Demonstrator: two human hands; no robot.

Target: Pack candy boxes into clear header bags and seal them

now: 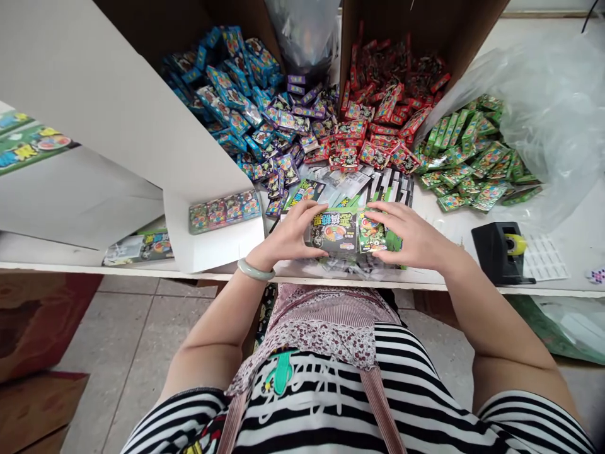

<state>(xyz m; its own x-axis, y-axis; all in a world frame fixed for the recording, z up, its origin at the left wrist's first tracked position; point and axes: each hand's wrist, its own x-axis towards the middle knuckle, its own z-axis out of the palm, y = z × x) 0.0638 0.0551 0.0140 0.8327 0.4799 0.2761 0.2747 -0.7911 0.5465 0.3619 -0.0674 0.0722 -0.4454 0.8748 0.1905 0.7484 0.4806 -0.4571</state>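
1. Head view, looking down: a person in a striped top & apron is at a white table [456, 228], both bare hands on packaging at the near edge, approx. mid-table.
2. Main item: a dark printed pack [333, 228], lying btwn the hands, w/ a green packet [370, 232] right up against its R end. Can't tell if the two are joined.
3. Key relation: long axis of the pair runs L–R, across the person's body, parallel to the table edge. One hand at each end, so neither is clearly nearer; dark pack lies just R of the L hand, green packet just L of the R hand.
4. L hand [293, 232]: part-open C shape, fingers over the far edge, thumb at the near edge, gripping the dark pack's L end. Pale bangle [256, 270] on that wrist.
5. R hand [412, 234]: similar curve, fingertips on the far part of the green packet, thumb at its near edge, i.e. gripping it.
6. Just beyond the hands: flat printed sleeves [394, 186], then heaps of blue packets [236, 82], purple packets [295, 120] & red packets [387, 104].
7. Off to R: green packets [489, 157] by clear plastic, plus a black tape dispenser [491, 252] w/ yellow roll.
8. Off to L: a clear-wrapped row of packets [225, 212] on white card, well apart from the R hand.
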